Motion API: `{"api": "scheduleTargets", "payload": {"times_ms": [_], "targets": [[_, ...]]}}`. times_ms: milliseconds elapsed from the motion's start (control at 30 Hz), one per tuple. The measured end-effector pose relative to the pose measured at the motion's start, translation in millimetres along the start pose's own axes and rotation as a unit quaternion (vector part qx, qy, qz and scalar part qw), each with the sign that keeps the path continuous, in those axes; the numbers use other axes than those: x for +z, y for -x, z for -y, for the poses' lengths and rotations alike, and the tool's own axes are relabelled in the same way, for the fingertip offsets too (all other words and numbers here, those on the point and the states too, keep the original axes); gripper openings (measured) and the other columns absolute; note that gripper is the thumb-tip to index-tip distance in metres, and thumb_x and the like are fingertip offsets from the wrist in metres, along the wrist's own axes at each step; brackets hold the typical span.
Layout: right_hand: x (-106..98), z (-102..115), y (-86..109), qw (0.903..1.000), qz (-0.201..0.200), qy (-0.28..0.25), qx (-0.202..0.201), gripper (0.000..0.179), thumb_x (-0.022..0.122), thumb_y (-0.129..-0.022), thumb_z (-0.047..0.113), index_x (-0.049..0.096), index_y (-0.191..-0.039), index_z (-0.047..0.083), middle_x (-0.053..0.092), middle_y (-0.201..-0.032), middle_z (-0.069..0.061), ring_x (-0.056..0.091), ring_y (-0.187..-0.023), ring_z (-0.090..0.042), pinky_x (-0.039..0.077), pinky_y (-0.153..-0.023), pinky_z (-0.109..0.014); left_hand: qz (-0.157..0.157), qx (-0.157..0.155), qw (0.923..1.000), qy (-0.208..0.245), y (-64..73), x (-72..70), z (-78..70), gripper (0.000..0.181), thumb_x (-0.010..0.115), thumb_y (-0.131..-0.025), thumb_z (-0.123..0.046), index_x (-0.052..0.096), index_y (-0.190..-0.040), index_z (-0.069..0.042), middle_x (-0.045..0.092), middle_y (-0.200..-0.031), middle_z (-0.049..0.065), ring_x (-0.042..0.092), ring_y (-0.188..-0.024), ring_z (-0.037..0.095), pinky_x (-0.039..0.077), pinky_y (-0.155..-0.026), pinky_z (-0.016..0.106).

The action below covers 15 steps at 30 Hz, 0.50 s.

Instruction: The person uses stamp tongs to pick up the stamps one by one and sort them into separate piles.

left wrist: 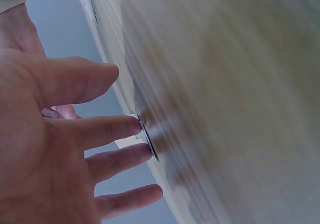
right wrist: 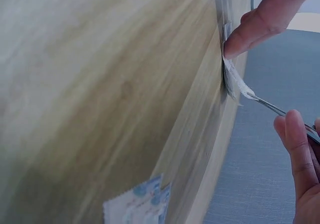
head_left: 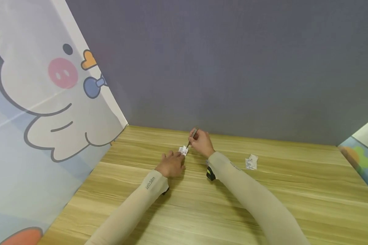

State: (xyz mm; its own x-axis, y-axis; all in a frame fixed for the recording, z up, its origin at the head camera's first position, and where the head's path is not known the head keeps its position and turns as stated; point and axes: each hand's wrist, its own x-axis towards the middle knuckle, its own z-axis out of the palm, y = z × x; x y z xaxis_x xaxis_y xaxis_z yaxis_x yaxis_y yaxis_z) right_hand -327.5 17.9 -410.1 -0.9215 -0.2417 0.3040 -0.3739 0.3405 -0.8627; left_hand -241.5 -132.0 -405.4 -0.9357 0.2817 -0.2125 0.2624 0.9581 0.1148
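On the wooden table my left hand presses straight fingers on a packet while my right hand pinches tweezers into it, unopened; another packet waits at three o'clock.

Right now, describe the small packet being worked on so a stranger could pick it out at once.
On the wooden table, near the grey back wall, find the two hands. The small white packet lies between them, pinned by the left hand fingers while the right hand holds tweezers to it. The other packet lies alone, untouched, further right.
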Motion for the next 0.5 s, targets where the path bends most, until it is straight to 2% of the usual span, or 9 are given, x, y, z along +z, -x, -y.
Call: {"api": "scheduleTargets", "payload": {"times_ms": [200, 233, 433, 500], "targets": [[-9, -2, 3.0, 0.9994, -0.026, 0.019, 0.016, 0.011, 0.061, -0.091, 0.003, 0.057, -0.086, 0.013, 0.064, -0.078, -0.015, 0.064, -0.064, -0.023, 0.053, -0.054, -0.029, -0.009, -0.001, 0.9999, 0.007, -4.2, 1.3, -3.8, 0.050, 0.055, -0.095, -0.036, 0.048, -0.138, -0.011, 0.037, -0.146, 0.007, 0.031, -0.130, 0.031, 0.020, -0.103, 0.059], [-11, -3, 3.3, 0.9992, -0.027, 0.021, 0.020, 0.011, 0.061, -0.090, 0.003, 0.057, -0.086, 0.013, 0.065, -0.079, -0.015, 0.064, -0.064, -0.022, 0.052, -0.050, -0.030, -0.010, -0.001, 0.9999, 0.009, -4.7, 1.4, -4.1, 0.050, 0.055, -0.095, -0.036, 0.049, -0.138, -0.010, 0.037, -0.146, 0.007, 0.030, -0.130, 0.031, 0.020, -0.103, 0.059], [-31, -7, 10.7, 0.9995, -0.022, 0.024, 0.004, 0.008, 0.061, -0.091, 0.006, 0.056, -0.087, 0.011, 0.065, -0.081, -0.015, 0.065, -0.068, -0.023, 0.052, -0.051, -0.031, -0.012, 0.000, 0.9997, 0.019, -6.5, 1.6, -4.6, 0.053, 0.054, -0.095, -0.036, 0.046, -0.139, -0.007, 0.036, -0.146, 0.012, 0.027, -0.132, 0.034, 0.018, -0.104, 0.059], [-39, -9, 14.4, 0.9996, -0.020, 0.022, 0.000, 0.008, 0.062, -0.091, 0.006, 0.055, -0.087, 0.011, 0.064, -0.080, -0.015, 0.065, -0.070, -0.026, 0.053, -0.055, -0.030, -0.019, 0.003, 0.9996, 0.021, -6.3, 0.7, -5.8, 0.053, 0.054, -0.095, -0.035, 0.046, -0.139, -0.007, 0.035, -0.146, 0.012, 0.027, -0.133, 0.034, 0.019, -0.103, 0.059]]}}
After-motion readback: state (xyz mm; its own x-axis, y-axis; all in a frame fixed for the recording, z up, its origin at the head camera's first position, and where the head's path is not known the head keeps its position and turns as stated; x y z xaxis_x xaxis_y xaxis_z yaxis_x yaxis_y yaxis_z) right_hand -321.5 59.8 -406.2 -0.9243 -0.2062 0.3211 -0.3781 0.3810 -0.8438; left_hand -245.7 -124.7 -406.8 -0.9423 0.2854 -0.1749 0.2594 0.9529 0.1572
